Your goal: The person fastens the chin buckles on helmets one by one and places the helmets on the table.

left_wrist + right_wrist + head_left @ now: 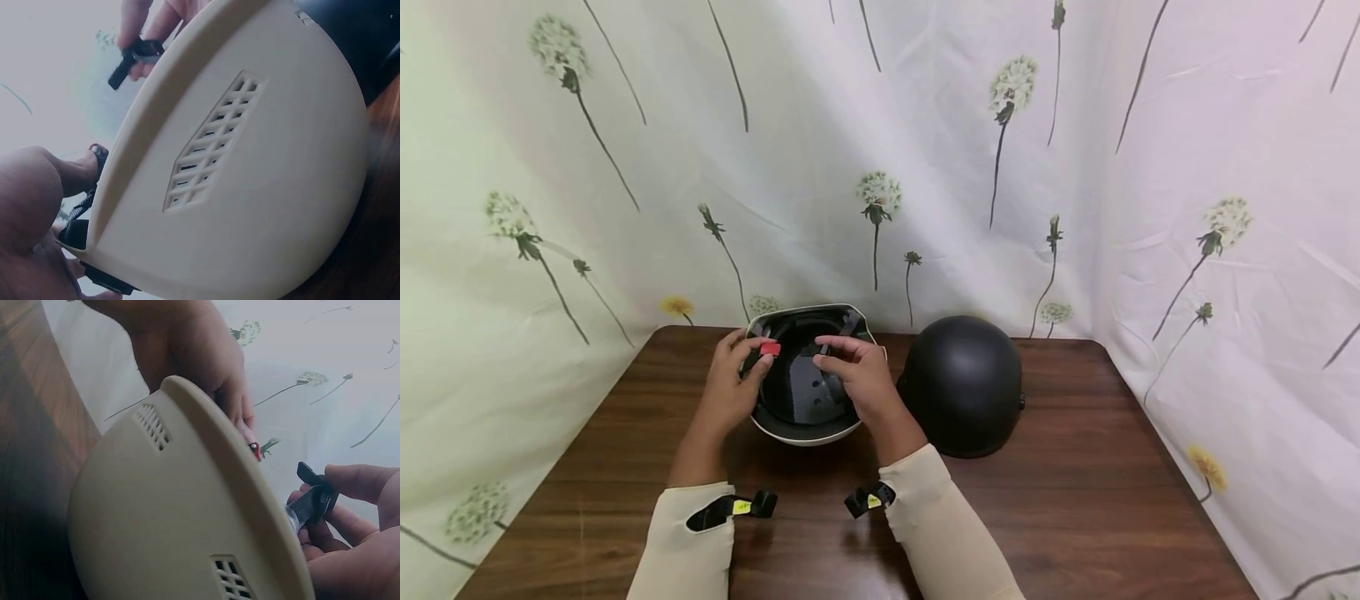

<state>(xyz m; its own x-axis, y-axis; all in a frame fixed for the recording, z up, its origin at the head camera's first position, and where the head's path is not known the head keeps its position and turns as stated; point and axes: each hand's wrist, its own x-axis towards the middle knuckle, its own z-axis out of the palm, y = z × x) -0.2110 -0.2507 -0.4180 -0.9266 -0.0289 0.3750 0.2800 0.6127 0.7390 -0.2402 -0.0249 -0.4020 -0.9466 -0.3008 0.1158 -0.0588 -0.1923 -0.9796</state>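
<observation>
A cream helmet (811, 441) lies upside down on the table, its black padded inside (808, 392) facing up. Over the helmet's left rim, my left hand (730, 379) pinches a red buckle piece (771, 348) between thumb and fingers. On the opposite side, my right hand (867, 382) holds a black buckle (320, 495) on a woven strap (301, 509) with thumb and fingertips. The two buckle pieces are apart, with the helmet's opening between them. Slotted vents (212, 144) show in the helmet's outer shell in both wrist views.
A black helmet (964, 383) sits dome up just right of the cream one, close to my right forearm. Both are on a dark brown wooden table (1075, 500). Behind the table hangs a white curtain (805, 167) printed with dandelions.
</observation>
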